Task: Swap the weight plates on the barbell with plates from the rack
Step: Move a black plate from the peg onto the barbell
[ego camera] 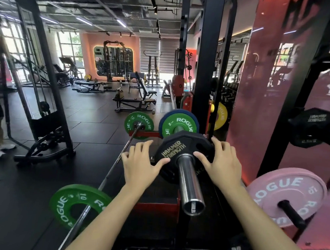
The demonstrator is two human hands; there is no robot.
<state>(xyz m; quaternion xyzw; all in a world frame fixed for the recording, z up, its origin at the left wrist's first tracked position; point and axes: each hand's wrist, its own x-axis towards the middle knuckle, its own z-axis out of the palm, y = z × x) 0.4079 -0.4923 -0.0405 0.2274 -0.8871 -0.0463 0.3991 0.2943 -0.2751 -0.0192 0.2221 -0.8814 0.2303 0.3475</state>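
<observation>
Here the black power rack (207, 69) rises as the biggest thing in view, its upright at twelve o'clock and a second post at two o'clock. A pink Rogue plate (272, 193) hangs on a rack peg at four o'clock, and a black Hammer Strength plate (312, 125) sits on another peg at three o'clock. At seven o'clock a second barbell (116, 160) lies on the floor with a green Rogue 10 plate (76, 202) on its near end. At centre, a black Hammer Strength plate on the sleeve (178, 149) rides the chrome barbell sleeve (190, 183), just in front of a green Rogue plate (179, 126). The left hand (140, 162) presses its left rim with fingers spread and thumb on the face. The right hand (222, 164) grips its right rim, fingers curled over the edge.
</observation>
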